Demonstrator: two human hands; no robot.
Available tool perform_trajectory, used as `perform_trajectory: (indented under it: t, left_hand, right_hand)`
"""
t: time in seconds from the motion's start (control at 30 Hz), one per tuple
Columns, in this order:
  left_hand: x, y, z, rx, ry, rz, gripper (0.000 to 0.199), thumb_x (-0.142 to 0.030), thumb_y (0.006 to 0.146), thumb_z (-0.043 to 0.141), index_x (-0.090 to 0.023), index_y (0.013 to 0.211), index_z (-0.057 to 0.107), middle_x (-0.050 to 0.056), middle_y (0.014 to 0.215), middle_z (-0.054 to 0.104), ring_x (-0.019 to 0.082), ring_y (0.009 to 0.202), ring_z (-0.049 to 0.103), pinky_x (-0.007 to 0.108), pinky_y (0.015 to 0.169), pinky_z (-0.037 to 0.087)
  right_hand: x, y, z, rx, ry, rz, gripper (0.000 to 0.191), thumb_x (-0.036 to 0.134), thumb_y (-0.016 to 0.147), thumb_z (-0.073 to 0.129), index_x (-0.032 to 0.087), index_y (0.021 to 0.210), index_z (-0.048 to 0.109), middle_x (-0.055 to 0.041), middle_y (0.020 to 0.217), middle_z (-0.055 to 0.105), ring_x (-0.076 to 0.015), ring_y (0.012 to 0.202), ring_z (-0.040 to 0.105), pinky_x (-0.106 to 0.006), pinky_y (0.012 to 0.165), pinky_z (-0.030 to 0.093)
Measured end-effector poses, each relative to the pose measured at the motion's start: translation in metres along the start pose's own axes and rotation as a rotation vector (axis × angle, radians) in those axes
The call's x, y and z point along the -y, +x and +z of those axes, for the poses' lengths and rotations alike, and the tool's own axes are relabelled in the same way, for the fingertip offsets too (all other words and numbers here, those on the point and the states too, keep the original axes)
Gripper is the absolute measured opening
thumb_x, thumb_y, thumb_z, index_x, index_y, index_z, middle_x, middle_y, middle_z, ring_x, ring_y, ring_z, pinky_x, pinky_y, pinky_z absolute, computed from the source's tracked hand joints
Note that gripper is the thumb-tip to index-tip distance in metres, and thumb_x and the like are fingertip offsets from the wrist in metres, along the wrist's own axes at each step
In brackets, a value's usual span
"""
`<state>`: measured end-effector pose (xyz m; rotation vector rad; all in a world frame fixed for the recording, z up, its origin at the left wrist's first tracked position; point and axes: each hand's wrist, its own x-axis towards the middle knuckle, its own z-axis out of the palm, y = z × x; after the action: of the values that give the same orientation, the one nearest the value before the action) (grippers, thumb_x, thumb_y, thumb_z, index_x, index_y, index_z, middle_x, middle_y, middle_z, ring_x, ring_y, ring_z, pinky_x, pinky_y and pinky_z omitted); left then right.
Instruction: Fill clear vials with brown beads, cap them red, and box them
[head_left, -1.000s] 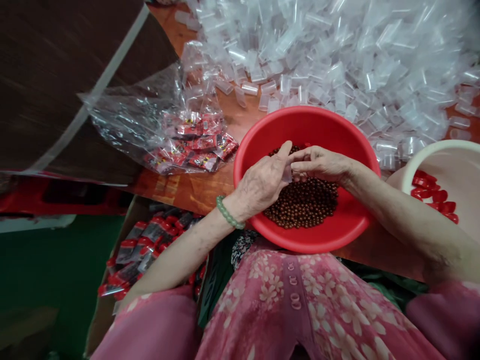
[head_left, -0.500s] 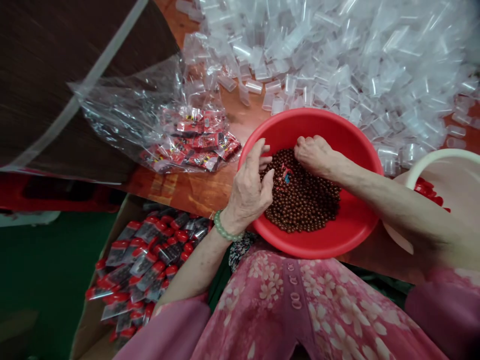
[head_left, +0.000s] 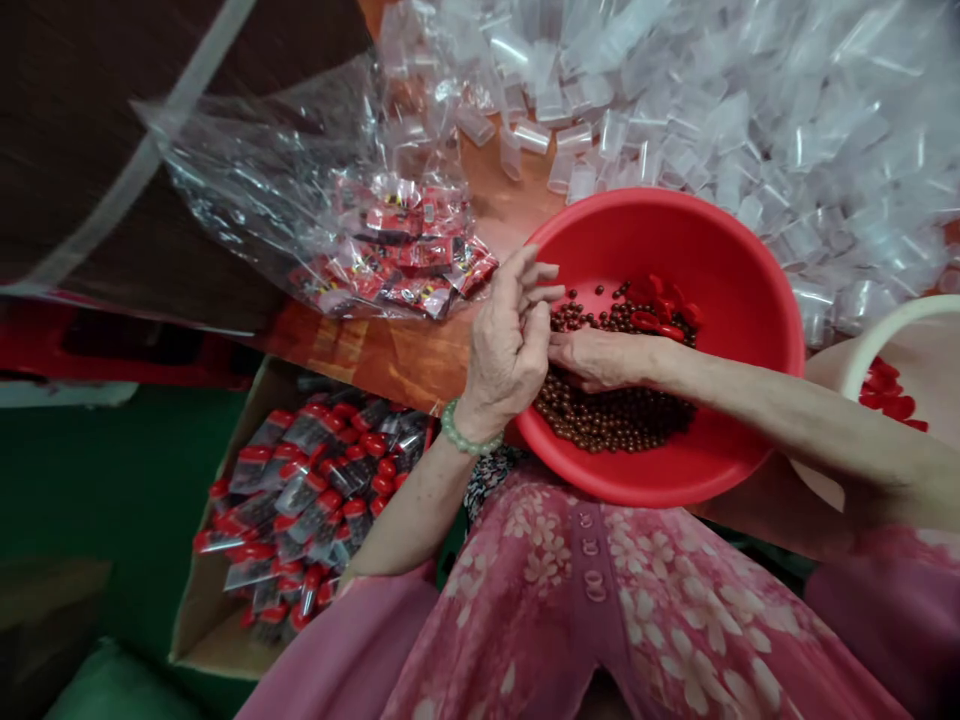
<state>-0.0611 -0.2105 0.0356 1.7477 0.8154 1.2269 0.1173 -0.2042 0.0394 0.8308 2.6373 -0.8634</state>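
Note:
A red plastic bowl (head_left: 739, 300) holds many small brown beads (head_left: 622, 415). On the beads, toward the back, lie several red plastic pieces (head_left: 660, 305). My left hand (head_left: 510, 345), with a green bead bracelet at the wrist, is at the bowl's left rim; its fingers are stretched and slightly apart, and nothing shows in them. Low over the beads, my right hand (head_left: 607, 360) reaches left until its fingertips meet the left thumb. Those fingertips are hidden, so what they hold, if anything, does not show.
Many clear plastic cups (head_left: 720, 150) are heaped behind the bowl. A clear bag (head_left: 247, 180) of red packets (head_left: 405, 245) lies at left. Below it, a cardboard box (head_left: 202, 600) holds red-capped clear containers (head_left: 315, 500). A white tub (head_left: 862, 350) with red pieces stands at right.
My right hand has come down and left across the beads, close to my left hand. Red pieces now lie on the beads at the back. The small pink and blue item is no longer visible.

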Motion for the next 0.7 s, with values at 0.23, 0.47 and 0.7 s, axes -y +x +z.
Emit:
perform_trajectory:
  t: [0.23,0.47,0.7]
  left_hand:
    - [0.000,0.003,-0.003,0.004,-0.123,-0.058,0.042,-0.043,0.106,0.046,-0.027,0.145,0.047,0.010,0.135,0.065,0.023,0.123,0.067,0.042,0.106,0.057]
    - [-0.046,-0.008,-0.007,0.113,-0.316,-0.328,0.039,-0.043,0.103,0.055,-0.021,0.135,0.056,0.012,0.143,0.063,0.022,0.129,0.065,0.039,0.112,0.054]
    - [-0.058,-0.027,0.008,0.283,-0.405,-0.503,0.055,-0.040,0.097,0.065,-0.017,0.145,0.053,0.014,0.137,0.068,0.022,0.112,0.070,0.035,0.097,0.059]
  right_hand:
    - [0.001,-0.039,-0.005,-0.193,0.666,0.000,0.055,0.047,0.098,0.062,0.013,0.140,0.057,-0.0130,0.129,0.069,-0.0247,0.116,0.065,-0.043,0.106,0.051]
    - [0.020,-0.072,-0.019,-0.457,0.969,-0.071,0.051,0.040,0.092,0.075,0.026,0.139,0.064,-0.0071,0.144,0.063,-0.0220,0.134,0.057,-0.041,0.118,0.040]
    - [0.028,-0.084,-0.018,-0.595,0.870,-0.106,0.038,0.037,0.095,0.072,0.027,0.131,0.073,-0.0070,0.122,0.070,-0.0191,0.115,0.063,-0.041,0.109,0.047]
